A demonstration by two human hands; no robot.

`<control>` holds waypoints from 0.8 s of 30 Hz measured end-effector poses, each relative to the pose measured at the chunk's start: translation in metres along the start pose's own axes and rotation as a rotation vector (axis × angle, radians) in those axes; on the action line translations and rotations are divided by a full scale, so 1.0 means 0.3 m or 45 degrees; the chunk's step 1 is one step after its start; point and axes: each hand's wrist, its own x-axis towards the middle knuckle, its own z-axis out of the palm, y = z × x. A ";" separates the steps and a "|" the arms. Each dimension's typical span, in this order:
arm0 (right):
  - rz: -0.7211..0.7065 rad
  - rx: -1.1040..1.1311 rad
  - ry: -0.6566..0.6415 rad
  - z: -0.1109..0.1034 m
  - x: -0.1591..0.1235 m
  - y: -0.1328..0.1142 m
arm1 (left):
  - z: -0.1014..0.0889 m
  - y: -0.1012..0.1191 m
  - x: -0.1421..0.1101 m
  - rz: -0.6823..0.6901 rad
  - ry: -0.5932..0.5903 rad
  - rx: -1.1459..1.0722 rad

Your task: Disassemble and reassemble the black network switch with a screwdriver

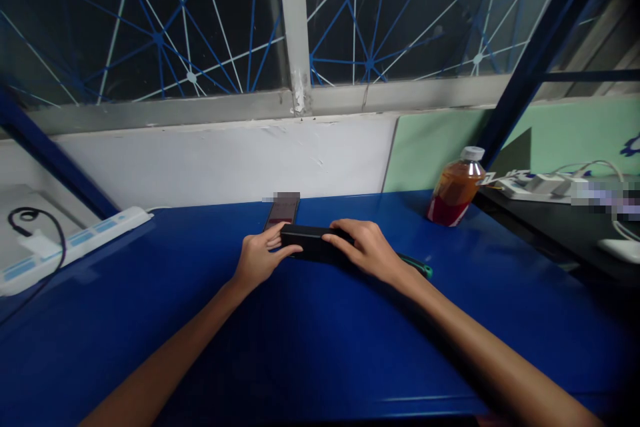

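The black box (315, 243) is at the middle of the frame, above or on the blue surface (300, 340); whether it touches is unclear. The left hand (260, 257) grasps its left end between thumb and fingers, and the right hand (367, 247) grips its right part, thumb along the top. A green-tipped handle (419, 265) shows just beside the right wrist. A white power strip (95, 237) lies at the left edge, a phone (286, 209) lies behind the box, and a bottle (454, 193) stands right of centre. A window (215, 20) fills the top.
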 end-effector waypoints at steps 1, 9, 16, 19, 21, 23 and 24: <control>0.009 0.013 -0.007 -0.002 0.001 0.001 | 0.001 -0.002 0.001 -0.004 0.004 -0.016; 0.063 0.071 -0.063 -0.019 0.005 0.018 | 0.003 0.000 0.003 -0.037 -0.009 -0.070; 0.007 0.022 -0.050 -0.030 0.005 0.013 | 0.000 0.000 0.002 0.059 -0.019 -0.007; -0.003 0.010 -0.027 -0.028 0.001 0.013 | -0.004 0.003 0.003 0.050 -0.029 0.019; -0.011 0.009 -0.008 -0.024 -0.003 0.010 | -0.011 0.012 0.005 0.037 -0.031 0.025; -0.032 0.023 0.029 -0.020 -0.009 0.003 | -0.022 0.023 0.010 0.014 -0.041 0.018; -0.046 0.031 0.060 -0.019 -0.011 -0.002 | -0.029 0.029 0.012 -0.009 -0.042 0.012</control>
